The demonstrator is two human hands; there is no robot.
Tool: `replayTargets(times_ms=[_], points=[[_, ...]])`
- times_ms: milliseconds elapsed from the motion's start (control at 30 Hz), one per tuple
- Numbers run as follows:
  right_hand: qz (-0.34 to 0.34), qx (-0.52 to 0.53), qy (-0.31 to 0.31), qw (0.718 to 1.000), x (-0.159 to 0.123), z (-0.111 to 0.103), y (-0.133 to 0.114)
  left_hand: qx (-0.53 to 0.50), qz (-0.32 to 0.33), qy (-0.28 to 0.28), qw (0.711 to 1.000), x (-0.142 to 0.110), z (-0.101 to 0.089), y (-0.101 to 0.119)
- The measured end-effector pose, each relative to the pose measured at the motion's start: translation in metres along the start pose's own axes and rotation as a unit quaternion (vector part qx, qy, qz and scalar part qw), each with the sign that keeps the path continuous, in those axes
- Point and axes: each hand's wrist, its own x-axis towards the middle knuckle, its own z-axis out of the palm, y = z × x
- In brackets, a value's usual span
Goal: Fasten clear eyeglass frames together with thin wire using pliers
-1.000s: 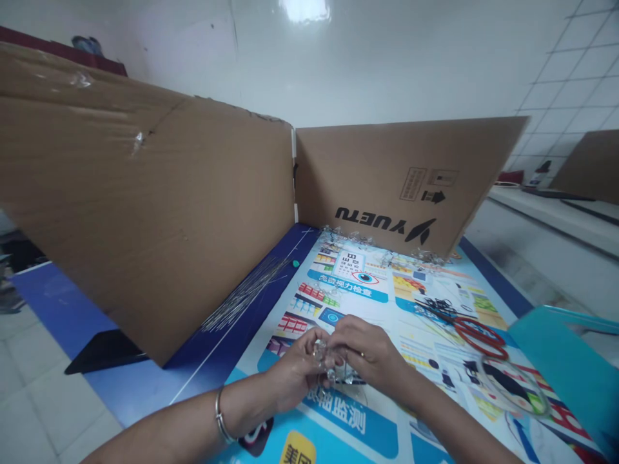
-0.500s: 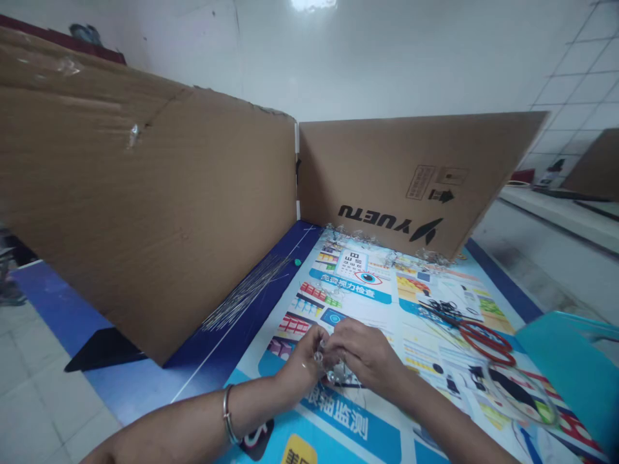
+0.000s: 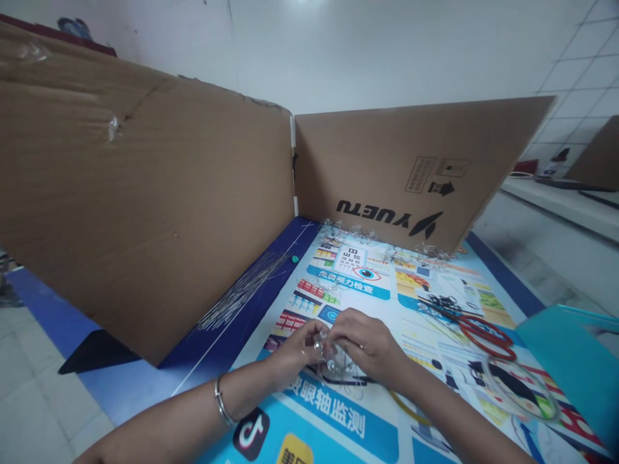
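Near the middle of the table, my left hand (image 3: 293, 357) is closed, thumb and fingers pinching a small cluster of clear beads (image 3: 341, 366). Close against it, my right hand (image 3: 370, 341) has its fingers pressed together at the top of the same cluster. Exactly what sits between its fingertips is hidden. Thin wire ends stick out below the beads, and a dark thin strip (image 3: 360, 381) lies under them on the printed sheet (image 3: 333, 412).
Two cardboard panels (image 3: 145, 225) stand upright at left and back. Thin metal wires (image 3: 242, 293) lie at the left panel's foot. Clear beaded pieces (image 3: 430, 251) line the back. To the right are red-handled scissors (image 3: 488, 338), black ties (image 3: 442, 303), a clear round dish (image 3: 522, 390) and a turquoise container (image 3: 570, 361).
The view has shifted slightly. My hands stay close together at the bead cluster, with the right fingers raised a little and more of the beads showing. A yellow curved edge now shows beneath my right forearm.
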Motion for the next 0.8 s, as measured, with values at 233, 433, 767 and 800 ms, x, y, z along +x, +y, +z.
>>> replayTargets(times_ms=[233,433,767,800], points=[[-0.005,-0.04,0.021,0.999,-0.008,-0.005,0.005,-0.15,-0.064,-0.022,0.986,-0.002,-0.014,-0.002],[0.008,-0.04,0.018,0.999,-0.012,-0.005,0.009,-0.159,-0.039,-0.03,0.986,-0.003,-0.015,-0.007],[0.024,-0.029,0.045,0.998,-0.013,-0.001,0.009,-0.101,-0.028,-0.004,0.995,-0.004,-0.014,-0.007],[0.022,-0.029,0.046,0.998,-0.013,0.0,0.008,-0.088,-0.027,0.002,0.996,-0.003,-0.013,-0.008]])
